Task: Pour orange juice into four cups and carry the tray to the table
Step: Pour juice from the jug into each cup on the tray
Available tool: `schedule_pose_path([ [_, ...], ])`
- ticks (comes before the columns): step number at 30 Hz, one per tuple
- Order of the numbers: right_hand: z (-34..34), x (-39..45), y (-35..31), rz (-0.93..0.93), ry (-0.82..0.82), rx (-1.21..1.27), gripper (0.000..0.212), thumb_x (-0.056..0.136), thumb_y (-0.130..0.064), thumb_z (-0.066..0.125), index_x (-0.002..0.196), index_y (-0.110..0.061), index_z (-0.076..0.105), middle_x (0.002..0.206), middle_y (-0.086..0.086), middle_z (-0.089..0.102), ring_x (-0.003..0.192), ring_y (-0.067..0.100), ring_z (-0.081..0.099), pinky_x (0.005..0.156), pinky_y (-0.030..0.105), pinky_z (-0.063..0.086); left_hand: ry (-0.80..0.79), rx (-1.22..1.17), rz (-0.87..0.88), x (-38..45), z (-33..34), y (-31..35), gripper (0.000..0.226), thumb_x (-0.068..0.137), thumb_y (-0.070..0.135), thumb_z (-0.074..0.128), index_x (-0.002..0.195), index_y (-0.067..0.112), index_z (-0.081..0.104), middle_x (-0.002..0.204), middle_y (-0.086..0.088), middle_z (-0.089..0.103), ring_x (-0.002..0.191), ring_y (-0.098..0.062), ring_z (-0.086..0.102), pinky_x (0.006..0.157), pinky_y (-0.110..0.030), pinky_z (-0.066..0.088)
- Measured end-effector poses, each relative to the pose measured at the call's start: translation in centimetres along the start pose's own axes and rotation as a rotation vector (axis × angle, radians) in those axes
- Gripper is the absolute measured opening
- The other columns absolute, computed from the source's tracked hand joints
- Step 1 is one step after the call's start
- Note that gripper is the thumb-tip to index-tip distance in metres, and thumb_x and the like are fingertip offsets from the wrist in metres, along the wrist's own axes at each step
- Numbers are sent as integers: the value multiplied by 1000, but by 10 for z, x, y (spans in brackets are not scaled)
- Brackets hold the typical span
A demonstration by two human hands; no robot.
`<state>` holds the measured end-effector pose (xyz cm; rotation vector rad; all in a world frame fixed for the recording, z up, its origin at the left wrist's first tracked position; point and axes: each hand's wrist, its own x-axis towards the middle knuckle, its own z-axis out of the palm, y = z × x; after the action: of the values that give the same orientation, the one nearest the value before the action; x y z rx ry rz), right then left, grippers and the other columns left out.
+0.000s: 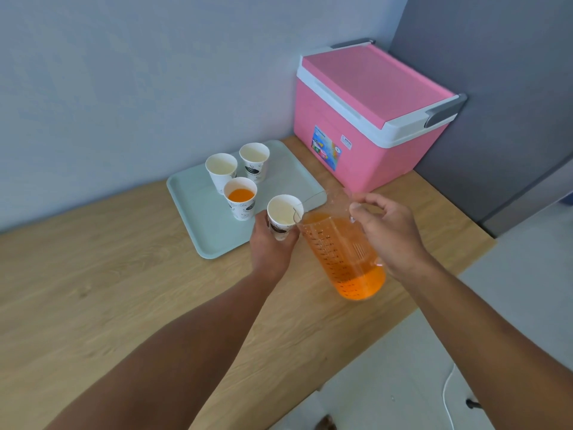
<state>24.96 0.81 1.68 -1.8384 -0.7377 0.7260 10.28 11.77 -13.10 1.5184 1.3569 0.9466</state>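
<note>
At frame centre, left hand (pixel 273 243) grips empty paper cup (pixel 283 217) over tray (pixel 217 240) | right hand (pixel 390 231) grips tilted juice jug (pixel 341 259) | risk: unaligned spout spills onto counter (pixel 124 290)

Single head-worn view, looking forward and steeply down, close over the desk (pixel 124 290) toward the wall corner behind

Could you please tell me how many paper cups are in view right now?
4: two empty cups at the tray's back, one filled cup mid-tray, one empty cup gripped by the left hand.
</note>
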Motion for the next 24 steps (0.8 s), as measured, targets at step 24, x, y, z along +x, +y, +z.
schedule_pose_path([
  [24,-18,-1,-13,-61,-2,-283,18,99,-35,64,116,-35,70,112,-10,67,97,4,60,68,25,49,-61,8,10,-16,9,7,66,78,54,82,129,25,50,119,8,66,105,-11,62,81,-29,53],
])
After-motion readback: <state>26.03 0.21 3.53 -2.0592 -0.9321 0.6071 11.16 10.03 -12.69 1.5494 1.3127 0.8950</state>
